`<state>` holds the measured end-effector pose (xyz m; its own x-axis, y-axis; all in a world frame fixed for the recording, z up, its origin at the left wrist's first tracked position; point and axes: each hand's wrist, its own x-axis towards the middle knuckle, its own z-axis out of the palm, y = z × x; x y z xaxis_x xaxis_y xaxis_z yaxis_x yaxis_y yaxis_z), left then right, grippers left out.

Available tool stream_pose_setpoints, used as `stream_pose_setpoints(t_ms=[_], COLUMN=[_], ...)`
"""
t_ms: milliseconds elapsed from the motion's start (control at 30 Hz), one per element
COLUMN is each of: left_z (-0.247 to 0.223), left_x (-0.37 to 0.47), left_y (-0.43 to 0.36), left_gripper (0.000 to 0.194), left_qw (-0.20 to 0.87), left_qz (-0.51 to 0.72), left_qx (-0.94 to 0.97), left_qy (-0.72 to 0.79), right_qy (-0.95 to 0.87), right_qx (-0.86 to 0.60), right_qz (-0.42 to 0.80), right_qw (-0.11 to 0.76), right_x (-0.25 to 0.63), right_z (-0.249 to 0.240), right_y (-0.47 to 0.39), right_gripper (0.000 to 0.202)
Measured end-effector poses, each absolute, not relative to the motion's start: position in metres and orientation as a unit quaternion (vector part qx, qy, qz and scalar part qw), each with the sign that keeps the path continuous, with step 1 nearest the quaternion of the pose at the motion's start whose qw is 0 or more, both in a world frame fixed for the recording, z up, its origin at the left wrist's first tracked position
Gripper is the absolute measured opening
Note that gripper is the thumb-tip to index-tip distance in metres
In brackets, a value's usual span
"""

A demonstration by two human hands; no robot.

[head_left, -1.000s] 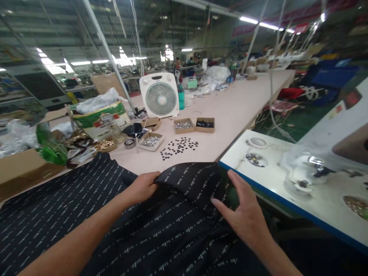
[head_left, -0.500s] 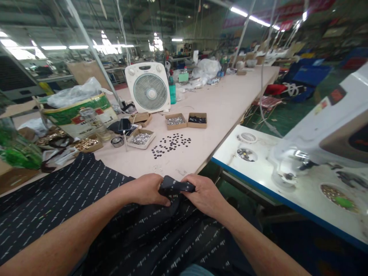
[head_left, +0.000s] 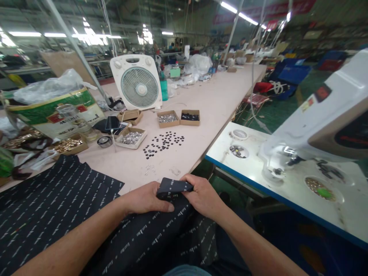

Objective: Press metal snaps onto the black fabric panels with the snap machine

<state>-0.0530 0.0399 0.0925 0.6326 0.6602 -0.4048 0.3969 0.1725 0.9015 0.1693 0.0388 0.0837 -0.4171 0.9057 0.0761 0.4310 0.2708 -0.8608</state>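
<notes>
My cloth (head_left: 143,235) is dark, almost black, with slanting rows of little white letters. The surface (head_left: 207,97) is pinkish, the box fan (head_left: 140,87) white, the bottle (head_left: 163,89) blue-green, the round buttons (head_left: 163,147) black.

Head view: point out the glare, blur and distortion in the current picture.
Head view: ceiling tubes and windows burn out white; head view: the red banner is too soft to read; head view: print on the dark cloth is crisper near the left hand than at the picture's left edge; head view: the white machine seems stretched toward the right edge.
</notes>
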Motion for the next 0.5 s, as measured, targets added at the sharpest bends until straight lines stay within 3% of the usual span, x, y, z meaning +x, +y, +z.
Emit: stream_pose_setpoints(t_ms=[100,267,300,400,433,500], left_z=[0.087,0.071,0.067,0.058,0.055,0.045], left_x=[-0.053,-0.051,-0.049,-0.043,-0.041,-0.037], left_y=[0.041,0.038,0.035,0.025,0.022,0.018], left_gripper=[0.038,0.025,0.021,0.004,0.008,0.015], left_qw=[0.664,0.636,0.625,0.581,0.563,0.528], left_qz=[0.122,0.138,0.136,0.121,0.121,0.132], left_qx=[0.609,0.631,0.641,0.67,0.682,0.715], left_qy=[0.415,0.422,0.424,0.446,0.45,0.44], right_qy=[-0.742,-0.734,-0.738,-0.73,-0.716,-0.694], right_qx=[-0.453,-0.459,-0.447,-0.369,-0.348,-0.362], right_qz=[0.4,0.436,0.458,0.559,0.589,0.597], right_qw=[0.291,0.245,0.215,0.138,0.137,0.175], right_x=[0.164,0.173,0.179,0.194,0.196,0.189], right_z=[0.081,0.087,0.091,0.104,0.106,0.103], right_y=[0.04,0.047,0.051,0.067,0.076,0.097], right_gripper=[0.014,0.009,0.012,0.054,0.059,0.051])
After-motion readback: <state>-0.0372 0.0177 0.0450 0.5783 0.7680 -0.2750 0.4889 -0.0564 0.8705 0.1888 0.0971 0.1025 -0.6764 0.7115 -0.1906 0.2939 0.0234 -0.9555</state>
